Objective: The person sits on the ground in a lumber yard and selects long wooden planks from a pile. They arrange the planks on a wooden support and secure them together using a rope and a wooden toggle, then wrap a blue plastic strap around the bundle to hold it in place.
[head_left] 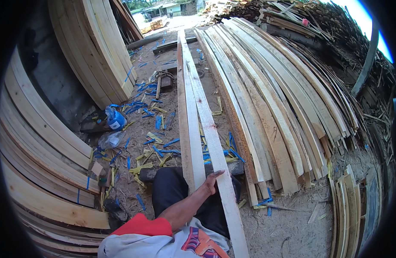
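Note:
My left hand (211, 182) grips the left edge of a long pale plank (213, 139), with the thumb lying over its upper face and the other fingers hidden behind it. This plank runs from beside my body far ahead and has a few dark reddish spots. Just to its left lies a second long board (192, 133), showing a pale face and a browner side, with its near end by my leg. Both boards pass over a dark cross block (148, 174) close to my knees. My right hand is out of view.
A wide row of boards (266, 129) lies to the right. More boards stand stacked at left (43, 116). Blue and yellow strap scraps (163, 150) litter the ground around a blue container (115, 118). Scrap wood (335, 38) is heaped at the far right.

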`<state>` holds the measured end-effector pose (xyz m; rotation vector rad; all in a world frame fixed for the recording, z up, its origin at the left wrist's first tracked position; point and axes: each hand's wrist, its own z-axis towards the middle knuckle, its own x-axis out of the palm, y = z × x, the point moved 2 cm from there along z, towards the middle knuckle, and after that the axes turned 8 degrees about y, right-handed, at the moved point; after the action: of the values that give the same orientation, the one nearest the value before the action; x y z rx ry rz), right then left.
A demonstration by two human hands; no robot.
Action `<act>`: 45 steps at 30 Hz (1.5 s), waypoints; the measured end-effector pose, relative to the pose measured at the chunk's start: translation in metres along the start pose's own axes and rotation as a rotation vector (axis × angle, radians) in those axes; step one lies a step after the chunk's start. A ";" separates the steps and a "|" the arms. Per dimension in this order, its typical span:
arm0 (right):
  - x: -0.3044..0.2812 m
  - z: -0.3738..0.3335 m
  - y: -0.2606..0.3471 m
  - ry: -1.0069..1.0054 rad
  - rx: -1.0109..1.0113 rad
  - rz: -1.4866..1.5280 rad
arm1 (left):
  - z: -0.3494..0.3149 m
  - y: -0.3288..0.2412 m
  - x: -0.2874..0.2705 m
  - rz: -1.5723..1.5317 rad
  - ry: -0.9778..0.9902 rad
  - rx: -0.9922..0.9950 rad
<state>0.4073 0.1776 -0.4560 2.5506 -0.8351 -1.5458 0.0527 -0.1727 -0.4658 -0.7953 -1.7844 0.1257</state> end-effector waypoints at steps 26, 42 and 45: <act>0.032 0.128 0.438 0.424 -0.637 0.536 | -0.117 -0.074 -0.073 0.751 -0.609 0.358; 0.078 0.257 0.479 0.204 -0.513 0.143 | -0.114 -0.043 -0.115 0.958 -0.900 0.302; 0.091 0.277 0.461 0.391 -0.378 0.148 | -0.110 -0.031 -0.121 1.053 -0.989 0.264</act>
<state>0.0141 -0.1937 -0.5278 2.3347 -0.5997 -0.9981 0.1537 -0.2980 -0.5091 -1.5554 -1.9201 1.6403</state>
